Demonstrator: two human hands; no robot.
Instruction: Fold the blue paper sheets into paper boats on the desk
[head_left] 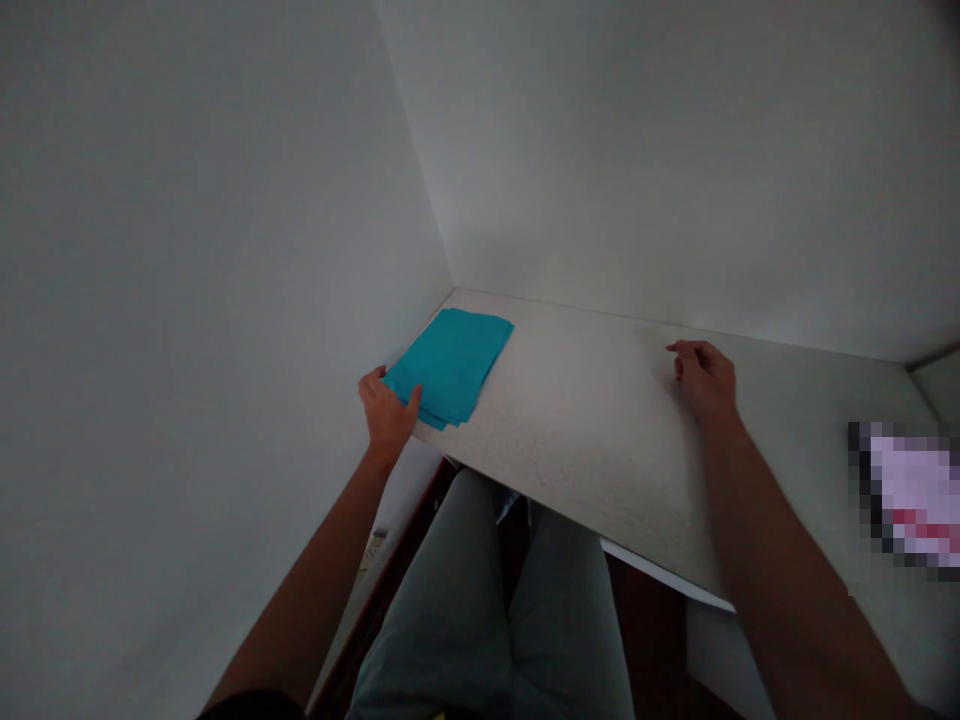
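Note:
A stack of blue-green sheets lies at the far left of the white tabletop, by the wall corner. Its lower edges fan out slightly, so more than one layer shows. My left hand is at the stack's near-left corner. The thumb and fingers are spread on either side of that corner, touching the sheets without visibly closing on them. Well to the right, my right hand hovers over or rests on the tabletop; which one I cannot tell. Its fingers are curled in with the index fingertip poking out, and no object shows in it.
The white tabletop meets a pale wall behind and another wall on the left. A pixelated pink and dark object is at the right. My legs are below the table's front edge.

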